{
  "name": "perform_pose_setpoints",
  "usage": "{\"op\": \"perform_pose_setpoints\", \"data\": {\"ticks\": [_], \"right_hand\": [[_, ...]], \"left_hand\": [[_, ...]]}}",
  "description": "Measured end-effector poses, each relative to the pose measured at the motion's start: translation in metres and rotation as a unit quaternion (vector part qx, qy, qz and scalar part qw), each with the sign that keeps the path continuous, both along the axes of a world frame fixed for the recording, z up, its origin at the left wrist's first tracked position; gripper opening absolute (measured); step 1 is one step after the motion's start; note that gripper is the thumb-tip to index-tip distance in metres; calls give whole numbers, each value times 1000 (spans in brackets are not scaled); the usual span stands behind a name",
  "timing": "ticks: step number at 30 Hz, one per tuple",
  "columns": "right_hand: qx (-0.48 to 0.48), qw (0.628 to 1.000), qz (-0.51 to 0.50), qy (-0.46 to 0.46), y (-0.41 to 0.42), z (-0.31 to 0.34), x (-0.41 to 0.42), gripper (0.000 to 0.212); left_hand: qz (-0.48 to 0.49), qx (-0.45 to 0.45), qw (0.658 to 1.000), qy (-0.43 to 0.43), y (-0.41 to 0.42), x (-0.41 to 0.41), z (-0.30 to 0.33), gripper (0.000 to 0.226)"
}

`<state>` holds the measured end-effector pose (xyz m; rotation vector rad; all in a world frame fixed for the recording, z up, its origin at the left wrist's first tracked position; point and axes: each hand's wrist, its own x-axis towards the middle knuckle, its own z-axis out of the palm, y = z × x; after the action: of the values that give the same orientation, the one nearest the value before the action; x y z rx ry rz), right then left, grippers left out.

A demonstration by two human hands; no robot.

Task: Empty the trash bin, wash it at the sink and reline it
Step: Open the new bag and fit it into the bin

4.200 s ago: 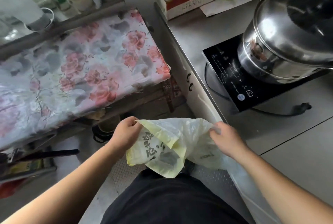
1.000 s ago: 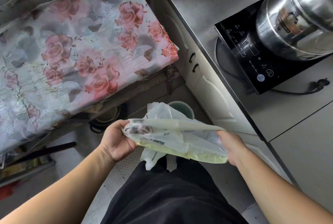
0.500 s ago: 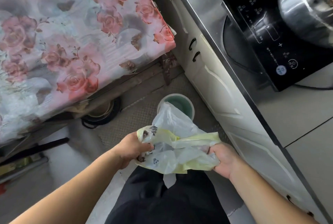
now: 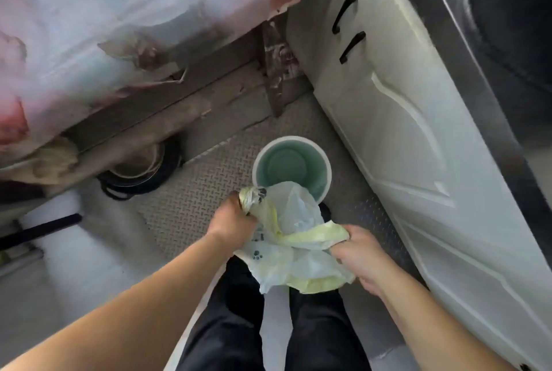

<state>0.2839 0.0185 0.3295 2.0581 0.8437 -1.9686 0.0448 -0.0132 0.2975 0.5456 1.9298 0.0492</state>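
Two hands: my left hand [image 4: 236, 218] and right hand [image 4: 357, 254] each grip the bunched plastic bag [image 4: 294, 239].
Head view: one trash bin [image 4: 292, 166] stands on the floor by the cabinet [image 4: 403, 119], just beyond the bag.
Progress: bin looks empty and unlined; relining remains.
Count: one bin, one bag.

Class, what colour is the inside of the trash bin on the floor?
Teal green inside the trash bin, with a pale rim; the head view shows it.
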Motion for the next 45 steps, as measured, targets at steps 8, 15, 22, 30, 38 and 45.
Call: {"op": "perform_pose_setpoints", "data": {"ticks": [8,15,22,30,38,45], "right_hand": [[12,991,106,-86,23,-77,3,22],[-10,998,-42,-56,47,-132,-4,52],[129,977,-169,-30,77,-158,-8,35],[109,993,-6,-49,38,-190,-8,31],[37,992,116,-44,4,-240,-4,34],[186,980,-2,-73,41,-266,-17,32]], "left_hand": [[-20,54,998,24,18,0,-68,20],[88,97,991,24,48,14,-107,14],[227,181,956,-49,88,22,-125,20],[131,94,987,-16,58,18,-162,25],[-10,-22,999,22,22,22,-211,26],[86,169,982,3,58,21,-221,18]]}}
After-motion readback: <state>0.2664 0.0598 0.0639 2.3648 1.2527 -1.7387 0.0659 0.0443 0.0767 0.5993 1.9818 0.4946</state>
